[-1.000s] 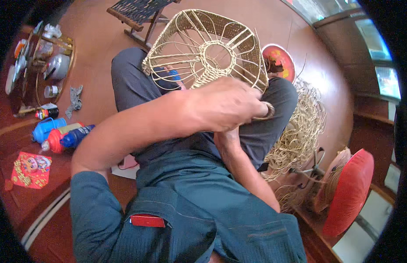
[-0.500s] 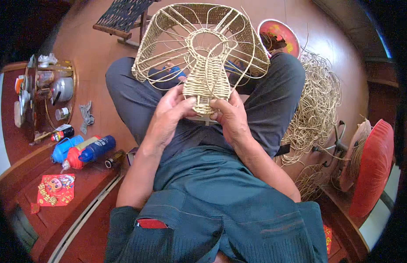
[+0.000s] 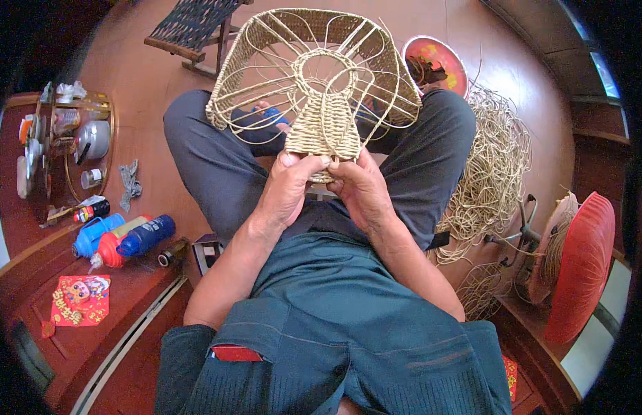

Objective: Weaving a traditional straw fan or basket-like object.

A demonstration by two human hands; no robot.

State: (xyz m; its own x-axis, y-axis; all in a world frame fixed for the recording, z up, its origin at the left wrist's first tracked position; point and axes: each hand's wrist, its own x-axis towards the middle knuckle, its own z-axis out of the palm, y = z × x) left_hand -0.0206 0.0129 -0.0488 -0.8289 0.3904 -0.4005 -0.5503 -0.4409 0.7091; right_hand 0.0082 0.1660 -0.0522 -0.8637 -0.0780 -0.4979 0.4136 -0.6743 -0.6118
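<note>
Woven basket is in front of us, at the far side of our lap and between our knees; our left hand and right hand are both clamped on the near end of its woven strip, thumbs close together on top, so our fingers partly cover that end; our right leg stands between the basket and a tangled heap of cord; far right, just beyond that knee, we see a red basin holding brown scraps; a dark chair stands far left; along our left are a silver kettle and, nearer, a blue bottle beside a red bottle; a red cushion is at right.
</note>
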